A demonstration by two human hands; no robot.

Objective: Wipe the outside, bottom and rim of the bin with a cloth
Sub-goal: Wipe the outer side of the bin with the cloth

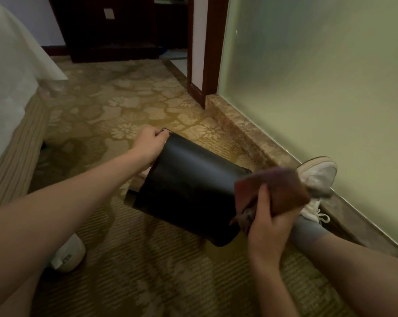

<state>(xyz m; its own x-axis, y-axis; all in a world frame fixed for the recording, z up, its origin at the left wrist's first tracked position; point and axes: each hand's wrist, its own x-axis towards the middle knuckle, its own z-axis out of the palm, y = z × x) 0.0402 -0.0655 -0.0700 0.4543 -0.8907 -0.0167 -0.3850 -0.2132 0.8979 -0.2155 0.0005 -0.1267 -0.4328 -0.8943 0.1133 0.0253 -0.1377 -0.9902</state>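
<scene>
A black bin [188, 184] lies tipped on its side above the carpet, its rim pointing left and away, its base toward the right. My left hand [148, 143] grips the rim at the bin's far upper corner. My right hand [267, 223] holds a reddish-brown cloth [278, 191], bunched and blurred, against the bin's base end. The inside of the bin is hidden.
Patterned gold carpet [134, 104] covers the floor. A bed with white linen [8, 83] stands at the left. A marble sill [250, 136] and frosted glass wall [319, 88] run along the right. My white shoes [319, 175] [67, 255] rest on the floor. A dark cabinet [106, 28] stands at the back.
</scene>
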